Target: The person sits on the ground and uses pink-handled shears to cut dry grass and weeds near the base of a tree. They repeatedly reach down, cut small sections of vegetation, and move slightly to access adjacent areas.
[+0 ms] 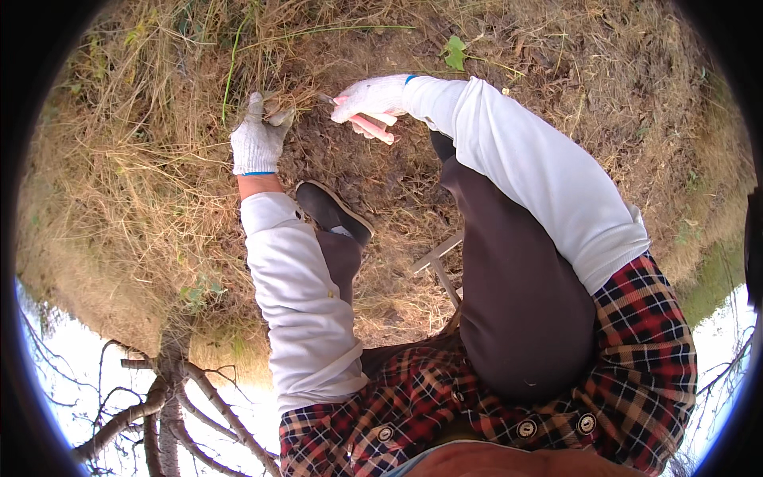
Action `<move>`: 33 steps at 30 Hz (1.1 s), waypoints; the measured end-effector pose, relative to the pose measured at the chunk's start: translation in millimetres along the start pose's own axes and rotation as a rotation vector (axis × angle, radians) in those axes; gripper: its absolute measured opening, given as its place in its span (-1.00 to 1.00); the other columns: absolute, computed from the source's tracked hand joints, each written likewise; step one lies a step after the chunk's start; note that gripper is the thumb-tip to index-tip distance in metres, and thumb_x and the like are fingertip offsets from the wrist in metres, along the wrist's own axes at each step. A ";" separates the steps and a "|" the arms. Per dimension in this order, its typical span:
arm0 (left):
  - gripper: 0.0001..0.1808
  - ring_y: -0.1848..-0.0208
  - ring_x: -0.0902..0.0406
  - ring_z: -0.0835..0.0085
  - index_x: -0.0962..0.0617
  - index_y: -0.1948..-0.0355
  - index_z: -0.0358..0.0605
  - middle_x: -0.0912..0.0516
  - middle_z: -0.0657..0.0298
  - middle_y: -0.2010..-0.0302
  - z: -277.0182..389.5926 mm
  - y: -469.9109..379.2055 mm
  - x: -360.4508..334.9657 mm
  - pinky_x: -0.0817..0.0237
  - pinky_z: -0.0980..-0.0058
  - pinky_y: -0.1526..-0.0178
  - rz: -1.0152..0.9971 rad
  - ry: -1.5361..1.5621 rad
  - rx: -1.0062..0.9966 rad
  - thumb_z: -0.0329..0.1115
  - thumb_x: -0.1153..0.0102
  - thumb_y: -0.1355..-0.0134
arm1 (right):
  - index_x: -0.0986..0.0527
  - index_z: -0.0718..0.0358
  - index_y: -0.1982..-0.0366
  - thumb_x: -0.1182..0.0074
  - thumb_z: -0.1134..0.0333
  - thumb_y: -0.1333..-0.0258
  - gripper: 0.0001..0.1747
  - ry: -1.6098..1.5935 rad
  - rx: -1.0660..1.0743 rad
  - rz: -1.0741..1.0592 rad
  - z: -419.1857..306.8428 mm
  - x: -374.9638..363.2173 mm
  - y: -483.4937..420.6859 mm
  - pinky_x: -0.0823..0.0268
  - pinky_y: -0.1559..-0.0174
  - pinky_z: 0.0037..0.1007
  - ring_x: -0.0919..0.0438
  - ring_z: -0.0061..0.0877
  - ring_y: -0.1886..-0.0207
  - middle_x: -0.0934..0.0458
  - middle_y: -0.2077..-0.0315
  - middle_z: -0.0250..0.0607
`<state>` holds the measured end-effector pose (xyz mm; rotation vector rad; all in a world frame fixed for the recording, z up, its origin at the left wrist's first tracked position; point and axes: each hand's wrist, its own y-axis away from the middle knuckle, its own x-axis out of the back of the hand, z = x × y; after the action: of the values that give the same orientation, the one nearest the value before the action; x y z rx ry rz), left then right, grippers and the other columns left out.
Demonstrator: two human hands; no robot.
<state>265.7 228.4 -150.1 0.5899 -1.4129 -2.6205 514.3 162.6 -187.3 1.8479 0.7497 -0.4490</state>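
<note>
My left hand (260,134), in a white knit glove with a blue edge, reaches into the dry grass at the upper left. Some brown dry grass (298,98) lies against its fingertips; whether the fingers grip it cannot be told. My right hand (372,98), gloved the same way, is shut on the pink handles of a hand tool (375,128). The tool's metal tip points left towards the grass by my left hand. Most of the tool is hidden in the glove, so its kind is not clear.
Below my left hand is my dark shoe (334,211). A small metal frame (444,262) stands between my legs. Dry grass (149,179) covers the ground on the left, a green leaf (455,52) lies above, and a bare tree (173,393) rises at the lower left.
</note>
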 end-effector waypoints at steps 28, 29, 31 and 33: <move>-0.14 -0.08 -0.71 0.04 -0.45 -0.32 -0.27 -0.58 -0.10 -0.22 6.5 -86.8 -160.4 -0.57 0.19 -0.12 0.456 -1.904 -0.462 0.15 -0.42 -0.21 | -0.51 0.15 0.14 -0.23 0.04 -0.32 -0.66 -0.214 0.194 0.090 -1.3 46.2 58.7 -0.56 0.31 -0.24 -0.67 -0.37 0.39 -0.63 0.42 -0.21; -0.19 -0.06 -0.72 0.05 -0.48 -0.28 -0.29 -0.62 -0.09 -0.18 8.7 -91.1 -154.9 -0.56 0.22 -0.11 0.389 -1.840 -0.398 0.12 -0.41 -0.23 | -0.51 0.14 0.14 -0.23 0.04 -0.32 -0.66 -0.213 0.175 0.094 -2.2 46.7 59.5 -0.56 0.31 -0.25 -0.67 -0.38 0.39 -0.63 0.42 -0.21; -0.31 -0.02 -0.73 0.08 -0.55 -0.20 -0.34 -0.70 -0.07 -0.08 16.8 -101.5 -135.2 -0.53 0.28 -0.09 0.259 -1.707 -0.272 0.05 -0.37 -0.28 | -0.51 0.15 0.12 -0.23 0.03 -0.32 -0.65 -0.225 0.197 0.024 -5.1 47.2 59.8 -0.56 0.29 -0.25 -0.68 -0.37 0.38 -0.63 0.41 -0.21; -0.48 0.00 -0.72 0.03 -0.61 -0.12 -0.28 -0.74 -0.04 -0.04 22.6 -112.5 -111.0 -0.50 0.23 -0.10 -0.048 -1.268 -0.558 -0.03 -0.26 -0.37 | -0.51 0.16 0.11 -0.23 0.02 -0.32 -0.63 -0.199 0.192 0.010 -10.1 48.5 58.7 -0.57 0.29 -0.24 -0.68 -0.37 0.37 -0.64 0.40 -0.21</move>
<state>369.0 339.5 -199.8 -1.2945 -0.5894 -3.2458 589.3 170.5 -173.0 1.9489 0.5778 -0.7073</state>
